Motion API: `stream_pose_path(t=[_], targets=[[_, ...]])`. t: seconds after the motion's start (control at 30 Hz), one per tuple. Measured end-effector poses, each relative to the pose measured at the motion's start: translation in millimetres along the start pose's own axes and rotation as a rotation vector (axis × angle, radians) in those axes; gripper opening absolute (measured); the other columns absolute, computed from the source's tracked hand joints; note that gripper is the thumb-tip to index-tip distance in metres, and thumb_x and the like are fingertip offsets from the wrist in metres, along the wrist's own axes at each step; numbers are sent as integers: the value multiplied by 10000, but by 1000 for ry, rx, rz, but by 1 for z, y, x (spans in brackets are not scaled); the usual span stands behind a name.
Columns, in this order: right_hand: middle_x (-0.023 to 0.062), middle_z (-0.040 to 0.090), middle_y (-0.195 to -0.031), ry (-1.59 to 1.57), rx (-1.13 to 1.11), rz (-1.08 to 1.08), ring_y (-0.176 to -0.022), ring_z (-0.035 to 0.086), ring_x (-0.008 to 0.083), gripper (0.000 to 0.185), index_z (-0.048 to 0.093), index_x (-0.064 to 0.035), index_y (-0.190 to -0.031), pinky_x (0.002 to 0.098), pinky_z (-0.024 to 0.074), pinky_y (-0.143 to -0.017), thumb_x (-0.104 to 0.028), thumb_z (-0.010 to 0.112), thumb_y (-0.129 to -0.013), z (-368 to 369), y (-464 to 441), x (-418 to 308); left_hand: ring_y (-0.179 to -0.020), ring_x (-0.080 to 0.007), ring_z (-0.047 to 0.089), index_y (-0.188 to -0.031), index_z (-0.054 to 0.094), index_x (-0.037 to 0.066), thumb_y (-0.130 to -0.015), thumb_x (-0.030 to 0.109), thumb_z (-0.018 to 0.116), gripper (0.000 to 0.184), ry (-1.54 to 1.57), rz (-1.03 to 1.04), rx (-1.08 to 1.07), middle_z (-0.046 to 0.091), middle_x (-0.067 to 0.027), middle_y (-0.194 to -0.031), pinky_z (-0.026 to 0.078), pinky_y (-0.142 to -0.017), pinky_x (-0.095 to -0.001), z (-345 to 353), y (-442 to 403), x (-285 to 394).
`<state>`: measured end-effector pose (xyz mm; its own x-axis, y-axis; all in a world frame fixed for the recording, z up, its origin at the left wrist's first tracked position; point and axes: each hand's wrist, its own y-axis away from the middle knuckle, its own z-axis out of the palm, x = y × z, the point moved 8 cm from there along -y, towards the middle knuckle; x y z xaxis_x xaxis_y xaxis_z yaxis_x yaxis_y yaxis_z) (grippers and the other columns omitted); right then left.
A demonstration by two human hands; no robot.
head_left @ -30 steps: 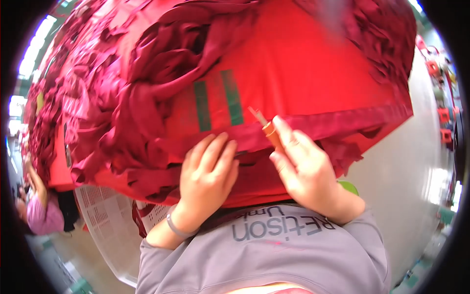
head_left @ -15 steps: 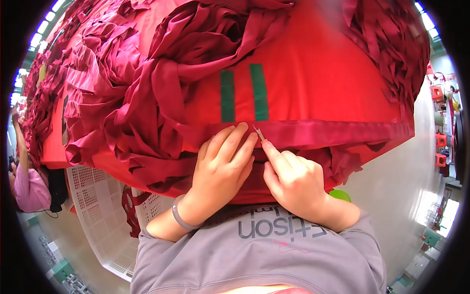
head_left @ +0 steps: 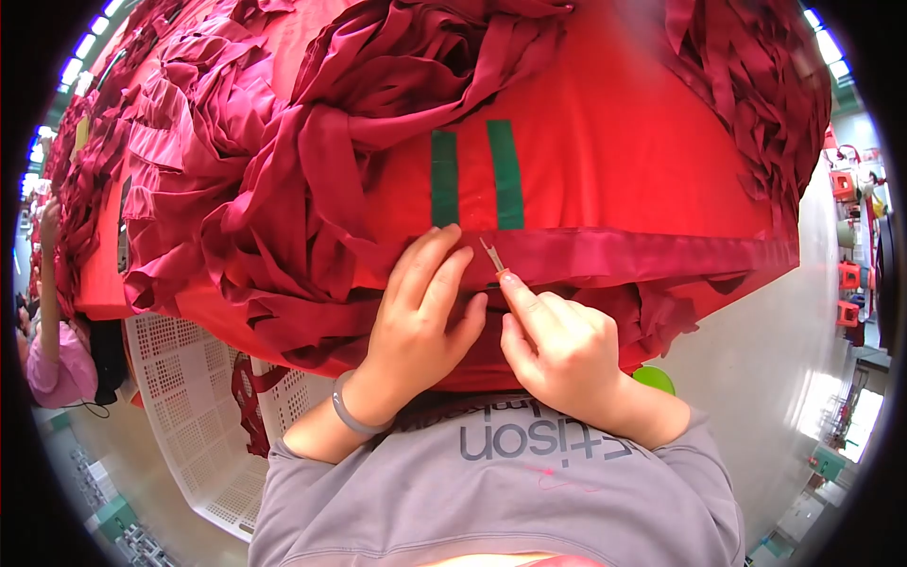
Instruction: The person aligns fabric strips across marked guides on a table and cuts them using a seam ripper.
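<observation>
My right hand [head_left: 565,338] is closed around the orange handle of a seam ripper [head_left: 494,260], its forked metal tip pointing up and left over a dark red fabric strip [head_left: 624,255]. The strip runs along the near side of the red-covered table [head_left: 642,151]. Fingers stretched, my left hand [head_left: 416,317] lies flat on the strip just left of the tip, holding nothing. Beyond the strip are two green tape marks [head_left: 505,175] on the red cover.
Heaped dark red strips [head_left: 246,208] cover the table's left side, and another pile [head_left: 746,94] lies at far right. A white perforated basket [head_left: 179,416] stands below the left edge. At far left a person in pink [head_left: 61,364] is at work. A green round object [head_left: 654,380] shows behind my right forearm.
My left hand has shifted slightly left and its thumb is further from the seam ripper. The seam ripper's tip has moved a little left, with more of its handle showing.
</observation>
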<state>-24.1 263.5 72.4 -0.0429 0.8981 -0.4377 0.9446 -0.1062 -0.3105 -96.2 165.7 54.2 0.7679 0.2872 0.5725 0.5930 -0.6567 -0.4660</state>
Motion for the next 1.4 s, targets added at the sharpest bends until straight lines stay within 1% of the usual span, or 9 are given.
stream_pose_path(t=[0.4, 0.67, 0.77, 0.83, 0.97, 1.07, 1.23, 1.3, 1.4], targets=[[60, 519, -605, 18, 5, -29, -472, 528, 190, 386, 629, 25, -1097, 294, 440, -437, -27, 651, -715, 11, -7, -1, -1111, -333, 530, -1049, 582, -31, -742, 35, 637, 319, -140, 42, -105, 544, -161, -1201, 475, -908, -399, 5, -4, 3], [179, 647, -784, -69, 206, 177, -607, 639, 290, 354, 595, 66, -1122, 336, 514, -532, -2, 634, -777, 0, -17, 22, -1111, -313, 536, -1068, 585, -16, -742, 47, 636, 336, -194, 46, -131, 554, -151, -1196, 475, -906, -379, 6, -3, 5], [129, 615, -697, -65, 80, 52, -536, 600, 244, 370, 622, 40, -1104, 324, 486, -492, 13, 642, -735, -3, -9, 9, -1112, -310, 536, -1092, 590, 8, -742, 56, 639, 357, -153, 28, -114, 548, -144, -1206, 475, -900, -381, 5, -2, 3], [59, 538, -631, -2, 22, 1, -496, 557, 175, 374, 644, 9, -1089, 296, 444, -433, -80, 657, -726, -3, -2, 4, -1123, -330, 531, -1113, 619, 38, -736, 45, 651, 378, -133, 0, -135, 555, -143, -1224, 453, -945, -406, 7, -1, 2], [58, 541, -635, 37, -25, -15, -501, 564, 178, 346, 650, 5, -1075, 290, 448, -434, -96, 642, -744, 5, 0, 4, -1122, -332, 530, -1117, 621, 49, -738, 52, 651, 380, -148, 9, -131, 547, -139, -1230, 454, -941, -408, 6, -1, 3], [106, 569, -648, 31, 39, 94, -522, 579, 250, 374, 612, 24, -1121, 342, 465, -474, -31, 641, -753, 4, -10, 13, -1120, -334, 530, -1112, 623, 45, -738, 54, 652, 375, -161, 10, -144, 548, -141, -1227, 454, -939, -408, 6, -2, 4], [96, 558, -619, -53, 36, 56, -495, 563, 229, 360, 627, 40, -1087, 326, 455, -458, -11, 645, -731, -5, -1, 8, -1113, -334, 532, -1107, 626, 46, -732, 55, 656, 377, -129, 3, -139, 549, -141, -1225, 456, -936, -410, 7, -2, 3], [51, 530, -623, 22, -44, -18, -478, 544, 174, 370, 642, 15, -1089, 291, 437, -425, -101, 648, -737, -1, 3, 3, -1111, -334, 533, -1109, 627, 46, -731, 56, 657, 379, -142, 6, -137, 549, -141, -1225, 457, -936, -409, 7, -2, 3], [71, 540, -621, 27, -43, -4, -481, 546, 186, 376, 631, 32, -1094, 295, 445, -438, -47, 644, -726, 4, -2, 3, -1111, -333, 533, -1111, 628, 47, -730, 58, 658, 382, -158, 12, -139, 548, -139, -1226, 457, -935, -409, 8, -2, 4]])
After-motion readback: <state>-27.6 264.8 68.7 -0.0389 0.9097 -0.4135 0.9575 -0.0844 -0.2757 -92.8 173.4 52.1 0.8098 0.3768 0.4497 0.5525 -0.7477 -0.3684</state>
